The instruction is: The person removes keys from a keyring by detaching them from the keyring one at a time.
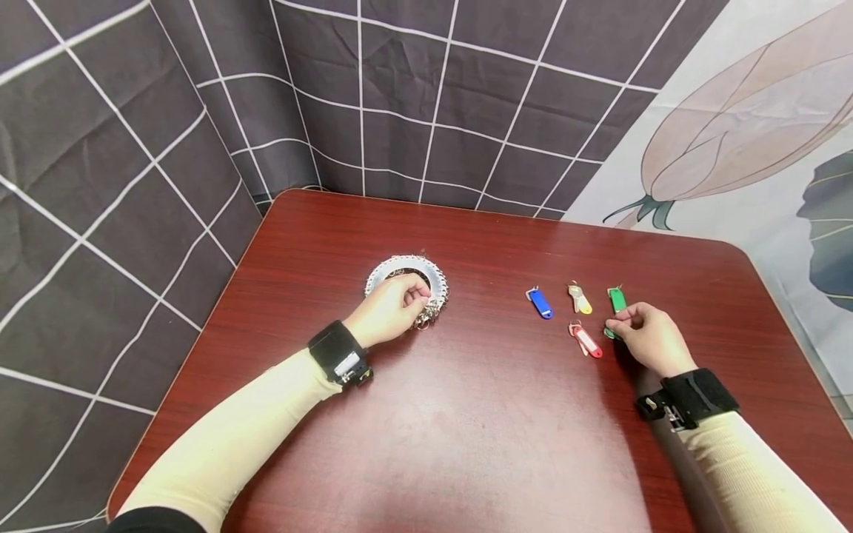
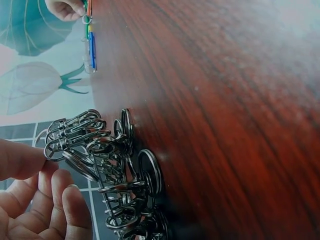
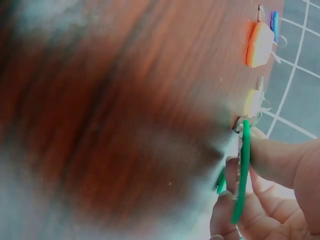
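Red-brown table (image 1: pixel 466 444); grey grid-patterned backdrop (image 1: pixel 100 185)

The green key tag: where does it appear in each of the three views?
Head: green key tag right of centre, at the right hand.
Left wrist: top left, only a green sliver.
Right wrist: lower right, edge-on between fingers.
Shared landmark: blue key tag.

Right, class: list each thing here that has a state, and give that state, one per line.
left hand: fingers curled on the key rings
right hand: pinching the green tag
green tag: tilted up on edge
blue tag: flat, untouched
yellow tag: flat, untouched
red tag: flat, untouched
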`<state>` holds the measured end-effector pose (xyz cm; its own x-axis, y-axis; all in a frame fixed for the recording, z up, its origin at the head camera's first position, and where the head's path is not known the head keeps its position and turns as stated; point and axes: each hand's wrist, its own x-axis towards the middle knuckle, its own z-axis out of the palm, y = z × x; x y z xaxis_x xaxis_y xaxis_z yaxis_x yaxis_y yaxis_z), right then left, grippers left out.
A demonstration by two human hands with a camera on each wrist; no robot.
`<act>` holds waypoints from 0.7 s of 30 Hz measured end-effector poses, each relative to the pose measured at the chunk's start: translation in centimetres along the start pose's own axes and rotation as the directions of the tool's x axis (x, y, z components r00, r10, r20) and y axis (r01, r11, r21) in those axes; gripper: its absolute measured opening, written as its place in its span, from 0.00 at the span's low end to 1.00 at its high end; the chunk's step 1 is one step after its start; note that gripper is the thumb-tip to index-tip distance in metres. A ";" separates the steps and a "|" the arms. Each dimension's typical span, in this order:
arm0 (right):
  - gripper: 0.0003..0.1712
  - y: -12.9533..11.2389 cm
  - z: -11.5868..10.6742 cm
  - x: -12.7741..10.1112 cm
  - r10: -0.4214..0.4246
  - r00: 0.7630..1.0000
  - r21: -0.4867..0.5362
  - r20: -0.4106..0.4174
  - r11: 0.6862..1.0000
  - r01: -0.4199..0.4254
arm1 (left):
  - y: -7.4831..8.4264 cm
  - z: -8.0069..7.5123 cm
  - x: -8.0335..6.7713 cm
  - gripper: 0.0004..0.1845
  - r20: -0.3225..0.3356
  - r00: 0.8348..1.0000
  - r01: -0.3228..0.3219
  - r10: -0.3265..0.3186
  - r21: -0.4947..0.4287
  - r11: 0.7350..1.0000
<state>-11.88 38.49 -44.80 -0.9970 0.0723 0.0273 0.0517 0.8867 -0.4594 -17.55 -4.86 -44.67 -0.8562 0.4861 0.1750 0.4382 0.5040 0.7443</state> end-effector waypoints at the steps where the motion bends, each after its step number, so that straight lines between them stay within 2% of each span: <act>1: 0.14 0.0 0.0 0.0 -0.001 1.000 0.003 -0.001 1.000 0.001 | 0.0 0.0 0.0 0.02 -0.001 1.000 0.003 -0.003 0.001 1.000; 10: 0.14 -1.2 -0.3 0.5 -0.009 1.000 0.022 -0.030 1.000 0.010 | -0.5 -0.1 0.1 0.02 -0.010 1.000 -0.007 0.007 -0.001 1.000; 16: 0.16 -2.8 -0.1 0.7 -0.050 0.991 0.025 -0.125 0.998 0.054 | -0.2 -0.1 0.0 0.02 -0.009 1.000 -0.021 0.021 0.020 1.000; 18: 0.16 -3.7 0.4 1.0 -0.101 0.977 -0.001 -0.188 0.995 0.102 | -0.1 0.0 -0.1 0.02 -0.013 0.999 -0.030 0.031 0.045 0.999; 21: 0.17 -5.4 1.4 1.5 -0.216 0.934 -0.114 -0.284 0.975 0.191 | 0.1 0.2 -0.2 0.04 -0.022 0.999 -0.038 0.040 0.108 0.993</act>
